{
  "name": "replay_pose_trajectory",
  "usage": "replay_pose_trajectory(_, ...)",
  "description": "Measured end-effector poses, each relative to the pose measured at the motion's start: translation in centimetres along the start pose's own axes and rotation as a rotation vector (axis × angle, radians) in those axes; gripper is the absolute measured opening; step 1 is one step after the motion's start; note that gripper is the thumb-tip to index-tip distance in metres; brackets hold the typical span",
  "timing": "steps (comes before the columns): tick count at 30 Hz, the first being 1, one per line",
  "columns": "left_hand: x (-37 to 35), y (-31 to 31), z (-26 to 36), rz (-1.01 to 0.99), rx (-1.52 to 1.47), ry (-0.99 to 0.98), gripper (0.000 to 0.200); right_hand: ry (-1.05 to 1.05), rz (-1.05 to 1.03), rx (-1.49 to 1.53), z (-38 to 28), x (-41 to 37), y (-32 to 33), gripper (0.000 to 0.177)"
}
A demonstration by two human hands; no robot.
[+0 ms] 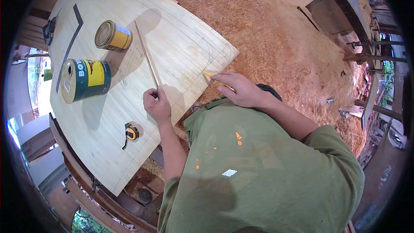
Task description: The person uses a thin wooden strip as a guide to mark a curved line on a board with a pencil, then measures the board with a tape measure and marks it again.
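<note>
My left hand (158, 105) is closed on the near end of a thin wooden strip (147, 54), which lies across a pale plywood sheet (142, 146). In my right hand (241, 89) is a yellow pencil (208, 73), its end pointing left over the sheet's near edge. Pencil lines and a curve show on the wood near the right corner. A black and yellow tape measure (132, 132) rests to the left of my left hand. Beyond it lie a green and yellow can (95, 77) and a smaller yellow-labelled tin (119, 36).
A dark metal square (78, 28) lies on the sheet's far left. A black tool (48, 31) sits at the left edge. Sawdust and shavings cover the floor (276, 30). Wooden boards and a dark panel (330, 13) stand at the right.
</note>
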State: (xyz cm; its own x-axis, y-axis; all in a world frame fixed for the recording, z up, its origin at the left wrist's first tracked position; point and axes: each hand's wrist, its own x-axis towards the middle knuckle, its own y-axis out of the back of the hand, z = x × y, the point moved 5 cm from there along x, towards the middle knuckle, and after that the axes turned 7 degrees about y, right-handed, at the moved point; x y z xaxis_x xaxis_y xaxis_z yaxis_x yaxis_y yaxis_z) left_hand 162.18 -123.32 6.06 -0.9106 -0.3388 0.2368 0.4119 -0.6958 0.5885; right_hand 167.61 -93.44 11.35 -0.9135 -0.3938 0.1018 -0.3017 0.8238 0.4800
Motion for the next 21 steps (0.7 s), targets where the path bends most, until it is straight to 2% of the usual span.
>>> replay_pose_trajectory(5,0.0,0.0,-0.3,-0.002,-0.015,-0.014,0.02,0.036,0.014,-0.006,0.3,-0.1,-0.3,0.043)
replay_pose_trajectory(11,0.0,0.1,0.2,0.006,0.028,-0.042,0.019,-0.098,-0.02,0.052,-0.4,-0.2,0.5,0.042)
replay_pose_trajectory(13,0.0,0.2,0.2,0.009,0.011,-0.019,0.019,-0.094,0.345,0.317,-0.3,-0.1,2.3,0.038)
replay_pose_trajectory(15,0.0,0.0,-0.1,0.018,-0.003,0.009,0.019,-0.055,0.542,0.317,-1.6,-0.1,6.3,0.035)
replay_pose_trajectory(17,0.1,-0.1,-0.4,0.024,-0.031,-0.035,0.02,0.21,0.784,0.336,-4.4,-0.3,11.8,0.028)
replay_pose_trajectory(18,0.1,0.0,-0.7,0.035,-0.013,-0.026,0.02,0.355,0.805,0.324,-5.8,-1.1,15.2,0.04)
replay_pose_trajectory(19,0.1,-0.1,-0.8,0.043,-0.017,-0.047,0.02,0.451,1.1,0.885,-2.8,-5.1,19.3,0.044)
replay_pose_trajectory(20,0.2,-0.1,-0.7,0.05,-0.019,-0.072,0.021,0.486,1.185,0.564,-8.5,-5.2,22.7,0.04)
replay_pose_trajectory(21,0.2,0.0,-0.6,0.059,0.004,-0.075,0.021,0.444,0.902,0.076,-14.6,-6.4,24.7,0.042)
